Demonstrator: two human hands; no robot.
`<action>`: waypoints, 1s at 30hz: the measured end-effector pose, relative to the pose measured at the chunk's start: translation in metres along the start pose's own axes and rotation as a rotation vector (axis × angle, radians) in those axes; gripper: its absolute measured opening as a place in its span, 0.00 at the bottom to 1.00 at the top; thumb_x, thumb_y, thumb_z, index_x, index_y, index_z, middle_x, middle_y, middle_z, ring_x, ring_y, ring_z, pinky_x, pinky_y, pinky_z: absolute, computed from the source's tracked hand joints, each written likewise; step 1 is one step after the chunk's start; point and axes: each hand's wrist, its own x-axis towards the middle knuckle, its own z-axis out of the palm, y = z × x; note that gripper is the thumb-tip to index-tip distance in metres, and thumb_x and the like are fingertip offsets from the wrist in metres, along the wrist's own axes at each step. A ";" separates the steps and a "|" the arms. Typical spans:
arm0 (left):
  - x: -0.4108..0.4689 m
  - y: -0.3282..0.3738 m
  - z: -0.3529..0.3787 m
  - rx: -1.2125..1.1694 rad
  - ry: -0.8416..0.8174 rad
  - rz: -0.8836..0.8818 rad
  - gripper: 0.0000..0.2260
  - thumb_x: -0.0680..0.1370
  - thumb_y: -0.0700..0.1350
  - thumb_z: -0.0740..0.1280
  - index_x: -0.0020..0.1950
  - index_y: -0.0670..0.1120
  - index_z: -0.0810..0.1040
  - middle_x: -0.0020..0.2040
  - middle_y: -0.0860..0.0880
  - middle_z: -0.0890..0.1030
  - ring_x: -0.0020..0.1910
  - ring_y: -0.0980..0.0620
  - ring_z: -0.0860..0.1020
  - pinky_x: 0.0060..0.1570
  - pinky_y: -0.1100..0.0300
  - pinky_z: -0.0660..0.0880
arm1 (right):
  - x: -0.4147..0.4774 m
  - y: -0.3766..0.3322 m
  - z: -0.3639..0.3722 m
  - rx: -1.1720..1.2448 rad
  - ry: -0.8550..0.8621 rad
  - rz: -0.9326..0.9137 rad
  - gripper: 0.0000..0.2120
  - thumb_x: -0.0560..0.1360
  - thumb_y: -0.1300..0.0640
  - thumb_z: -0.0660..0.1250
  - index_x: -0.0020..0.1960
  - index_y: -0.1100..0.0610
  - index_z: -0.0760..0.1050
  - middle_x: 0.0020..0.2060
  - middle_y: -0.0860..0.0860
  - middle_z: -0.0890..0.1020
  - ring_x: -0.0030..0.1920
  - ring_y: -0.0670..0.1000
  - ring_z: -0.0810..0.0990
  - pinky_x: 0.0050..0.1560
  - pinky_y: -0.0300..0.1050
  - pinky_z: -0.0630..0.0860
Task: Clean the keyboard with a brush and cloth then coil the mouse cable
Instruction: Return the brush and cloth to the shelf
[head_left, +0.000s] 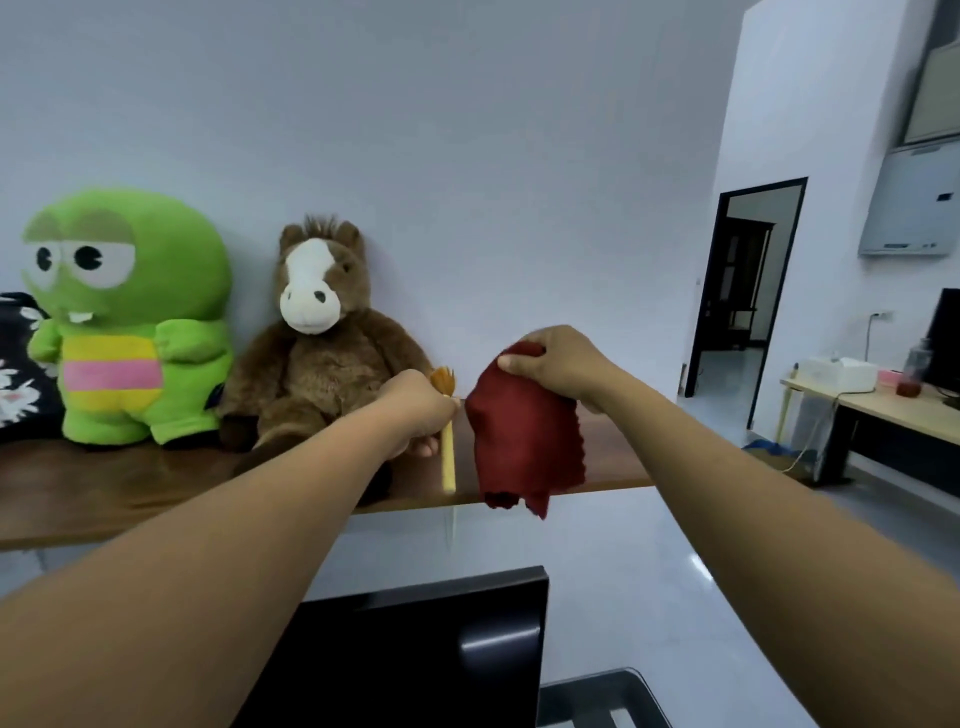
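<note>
My left hand (415, 410) is closed around a small brush (448, 457) with a pale yellow handle that points down and tan bristles that stick up above my fist. A dark red cloth (524, 441) hangs from my right hand (556, 361), pinched at its top edge, its lower corners dangling past the front of a wooden shelf (104, 493). Both hands are raised in front of this shelf, close together. No keyboard, mouse or cable is in view.
A green plush toy (124, 317) and a brown plush horse (322, 343) sit on the shelf against the wall. A black monitor (415, 654) stands below my arms. A doorway (743, 291) and a desk (883, 405) with a screen lie at the right.
</note>
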 end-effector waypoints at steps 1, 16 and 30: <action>0.003 -0.001 0.004 0.026 -0.005 -0.007 0.14 0.80 0.47 0.64 0.50 0.35 0.77 0.31 0.41 0.78 0.20 0.51 0.73 0.21 0.64 0.72 | 0.006 0.013 0.008 -0.036 -0.024 0.041 0.15 0.74 0.48 0.73 0.55 0.57 0.83 0.51 0.53 0.84 0.53 0.53 0.82 0.58 0.52 0.79; 0.033 -0.009 0.035 0.377 -0.126 -0.144 0.15 0.80 0.49 0.63 0.50 0.36 0.74 0.32 0.44 0.78 0.24 0.51 0.72 0.30 0.63 0.75 | -0.044 0.058 0.043 -0.496 -0.264 -0.038 0.20 0.80 0.41 0.57 0.65 0.51 0.74 0.60 0.52 0.78 0.57 0.55 0.77 0.53 0.51 0.78; 0.041 -0.010 0.037 0.412 -0.125 -0.097 0.11 0.79 0.45 0.62 0.48 0.36 0.71 0.34 0.42 0.79 0.28 0.48 0.75 0.39 0.58 0.79 | -0.009 0.063 0.058 -0.466 -0.343 -0.072 0.28 0.83 0.41 0.51 0.78 0.53 0.57 0.79 0.52 0.57 0.79 0.54 0.53 0.77 0.55 0.54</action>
